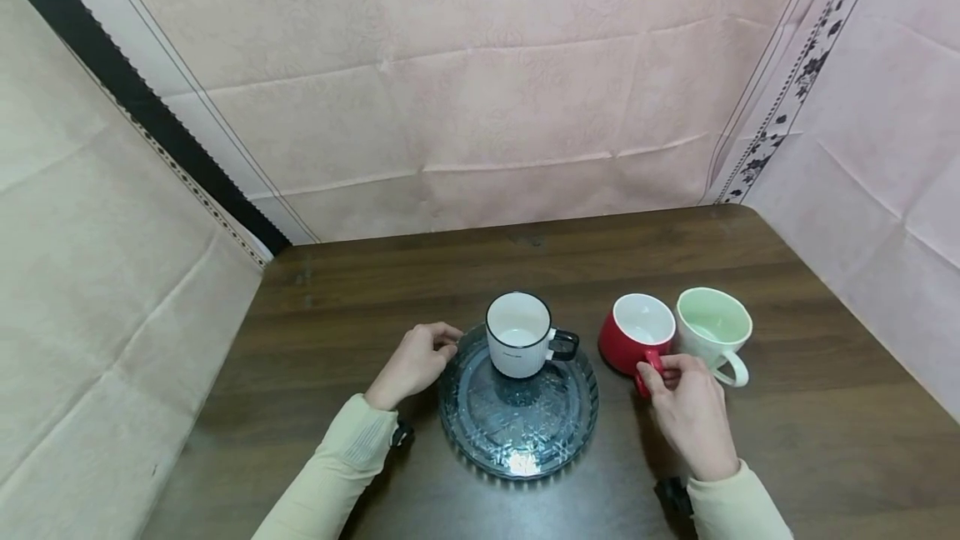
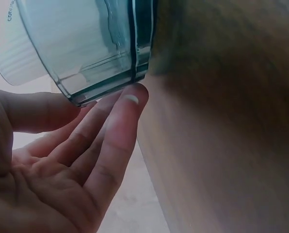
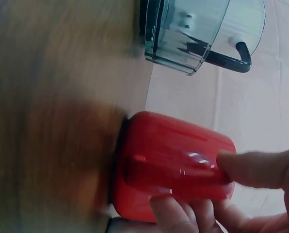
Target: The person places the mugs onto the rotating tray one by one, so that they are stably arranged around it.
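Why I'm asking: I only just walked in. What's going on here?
A person's right hand holds a red mug by its handle, next to a pale green mug on the table. The left hand touches the edge of a glass dish, where a white mug stands. The red mug is not in the dish.

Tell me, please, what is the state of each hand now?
Left hand: open, touching the edge of the blue glass dish.
Right hand: closed, holding the red mug by its handle.
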`<state>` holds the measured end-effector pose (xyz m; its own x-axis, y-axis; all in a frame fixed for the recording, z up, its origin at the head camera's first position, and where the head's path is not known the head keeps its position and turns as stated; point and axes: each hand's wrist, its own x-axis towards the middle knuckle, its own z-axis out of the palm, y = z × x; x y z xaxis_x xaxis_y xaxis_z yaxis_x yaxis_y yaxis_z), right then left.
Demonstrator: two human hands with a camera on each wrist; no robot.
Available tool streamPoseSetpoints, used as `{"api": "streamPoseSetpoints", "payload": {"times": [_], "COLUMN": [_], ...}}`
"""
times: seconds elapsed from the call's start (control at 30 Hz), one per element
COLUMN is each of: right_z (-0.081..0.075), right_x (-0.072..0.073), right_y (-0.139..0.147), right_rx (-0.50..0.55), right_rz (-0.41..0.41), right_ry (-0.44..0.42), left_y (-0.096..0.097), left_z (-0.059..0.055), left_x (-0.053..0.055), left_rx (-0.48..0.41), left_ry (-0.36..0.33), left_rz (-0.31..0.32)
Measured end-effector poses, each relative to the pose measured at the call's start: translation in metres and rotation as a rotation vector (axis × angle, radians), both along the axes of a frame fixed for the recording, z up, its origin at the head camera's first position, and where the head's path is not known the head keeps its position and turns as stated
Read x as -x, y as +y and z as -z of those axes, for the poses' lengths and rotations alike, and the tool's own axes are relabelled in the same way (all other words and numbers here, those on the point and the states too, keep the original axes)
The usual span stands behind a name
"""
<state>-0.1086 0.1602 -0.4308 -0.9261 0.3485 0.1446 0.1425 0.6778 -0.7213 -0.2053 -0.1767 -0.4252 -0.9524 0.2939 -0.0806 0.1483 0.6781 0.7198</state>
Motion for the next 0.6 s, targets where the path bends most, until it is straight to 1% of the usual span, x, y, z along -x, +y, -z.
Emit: {"api": "streamPoseSetpoints", "payload": {"times": [0.17,0.33,0.5,0.6], "right_z": [-0.002,-0.003,-0.002,-0.001], "right_x": [-0.003,-0.005,-0.006,-0.009], "right_y": [0.002,0.006,0.010,0.012], "right_rx": [0.009,-0.005,-0.021,-0.028], "right_rz": [0.024,0.046,0.072,0.086], "right_ry": [0.005,-0.014,0.010,0.021], "left_y": [0.000,0.000,0.001,0.001], "left_z": [0.000,0.000,0.002,0.003], "left_x": [-0.001,-0.003,-0.005,-0.006], "left_rx": [-0.021,-0.032,-0.005,0.011], "left_ry": [-0.008,-0.006,0.029,0.036], "left_rz": [0.014,0.004,-0.005,-0.006]}}
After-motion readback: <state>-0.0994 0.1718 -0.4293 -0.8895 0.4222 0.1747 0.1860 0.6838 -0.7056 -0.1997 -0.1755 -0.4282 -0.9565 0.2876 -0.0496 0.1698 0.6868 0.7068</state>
